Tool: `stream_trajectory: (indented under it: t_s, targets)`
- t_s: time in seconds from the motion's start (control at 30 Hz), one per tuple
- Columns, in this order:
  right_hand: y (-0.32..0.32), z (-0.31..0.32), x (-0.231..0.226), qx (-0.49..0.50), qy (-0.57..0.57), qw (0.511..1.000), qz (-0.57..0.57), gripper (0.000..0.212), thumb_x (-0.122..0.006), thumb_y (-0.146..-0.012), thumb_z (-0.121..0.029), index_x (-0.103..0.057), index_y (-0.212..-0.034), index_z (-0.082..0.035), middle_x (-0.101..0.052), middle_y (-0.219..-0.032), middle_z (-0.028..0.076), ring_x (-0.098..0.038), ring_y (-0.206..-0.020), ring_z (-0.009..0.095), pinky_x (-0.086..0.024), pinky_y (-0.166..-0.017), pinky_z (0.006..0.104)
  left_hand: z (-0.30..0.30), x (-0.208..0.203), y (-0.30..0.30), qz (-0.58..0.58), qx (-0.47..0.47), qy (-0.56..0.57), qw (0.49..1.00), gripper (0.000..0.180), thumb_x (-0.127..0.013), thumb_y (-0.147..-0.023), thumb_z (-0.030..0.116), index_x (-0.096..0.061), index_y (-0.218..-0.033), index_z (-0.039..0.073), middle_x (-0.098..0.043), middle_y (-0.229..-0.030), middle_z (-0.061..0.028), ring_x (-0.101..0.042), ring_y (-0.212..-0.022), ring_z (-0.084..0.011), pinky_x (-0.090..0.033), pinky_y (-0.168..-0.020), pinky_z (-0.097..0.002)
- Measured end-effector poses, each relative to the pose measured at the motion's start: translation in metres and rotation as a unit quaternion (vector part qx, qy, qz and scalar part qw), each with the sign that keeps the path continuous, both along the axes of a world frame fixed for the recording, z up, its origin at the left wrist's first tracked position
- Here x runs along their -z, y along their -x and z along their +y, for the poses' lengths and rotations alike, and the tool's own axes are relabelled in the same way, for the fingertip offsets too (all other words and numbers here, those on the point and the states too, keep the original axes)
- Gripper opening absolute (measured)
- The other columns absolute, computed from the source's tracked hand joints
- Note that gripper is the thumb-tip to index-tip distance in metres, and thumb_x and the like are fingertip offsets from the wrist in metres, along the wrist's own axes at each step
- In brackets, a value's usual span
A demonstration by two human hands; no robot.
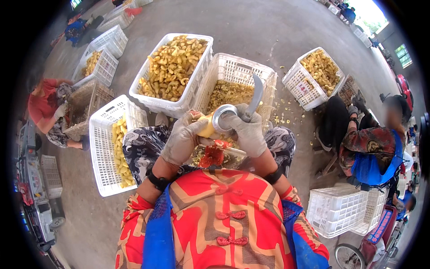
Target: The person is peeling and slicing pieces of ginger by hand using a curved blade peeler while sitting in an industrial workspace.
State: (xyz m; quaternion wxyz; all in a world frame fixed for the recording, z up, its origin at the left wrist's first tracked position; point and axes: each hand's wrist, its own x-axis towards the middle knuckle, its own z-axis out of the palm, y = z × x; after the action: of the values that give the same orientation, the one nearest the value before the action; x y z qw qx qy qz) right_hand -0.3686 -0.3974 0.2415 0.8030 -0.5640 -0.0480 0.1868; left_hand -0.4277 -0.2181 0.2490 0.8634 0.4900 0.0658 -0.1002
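My gloved left hand [179, 141] is closed around a yellow, partly peeled piece of ginger [206, 129] above my lap. A shiny metal ring [216, 119], seemingly a scraper, presses against the ginger. My gloved right hand [249, 134] grips this ring, its fingers at the rim. From the same hand a curved blade [256, 95] points up and away; its handle is hidden. Below the hands, a red cloth or bag [211, 157] and pale scrapings lie between my knees. Beyond them stands a white crate [245, 62] with brown-yellow peelings inside.
A white crate [134, 92] heaped with unpeeled ginger stands ahead. At my left, another crate [99, 157] holds peeled ginger. Co-workers sit left and right; a ginger-filled crate [304, 95] and stacked crates [336, 210] stand rightward. Scraps [278, 117] dot the floor.
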Motion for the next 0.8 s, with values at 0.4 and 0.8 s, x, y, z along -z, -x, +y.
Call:
stream_trajectory:
  t_s: [0.4,0.8]
  targets:
    - [-0.034,-0.033,-0.003,0.099,0.085,0.991,-0.041,0.015,-0.073,-0.079,-0.012,-0.062,-0.086,-0.005,-0.063,-0.076,-0.001,-0.055,-0.068,0.006,-0.043,-0.059,0.0205,-0.002,0.006,0.007,-0.019,-0.043,0.002,0.999,0.036,-0.057,-0.091,0.016,-0.051,-0.124,0.001,-0.058,-0.118,-0.0160,-0.065,-0.091,-0.0249,-0.058,-0.072,-0.0310]
    - [0.008,-0.006,0.006,-0.011,0.206,0.937,-0.280,0.008,-0.069,-0.083,-0.008,-0.065,-0.090,-0.007,-0.064,-0.077,-0.001,-0.056,-0.071,0.006,-0.048,-0.060,0.0235,-0.008,0.012,0.002,-0.010,-0.096,-0.001,0.995,0.033,-0.046,-0.098,0.021,-0.051,-0.123,0.000,-0.063,-0.102,-0.0126,-0.061,-0.074,-0.0130,-0.049,-0.056,-0.0221]
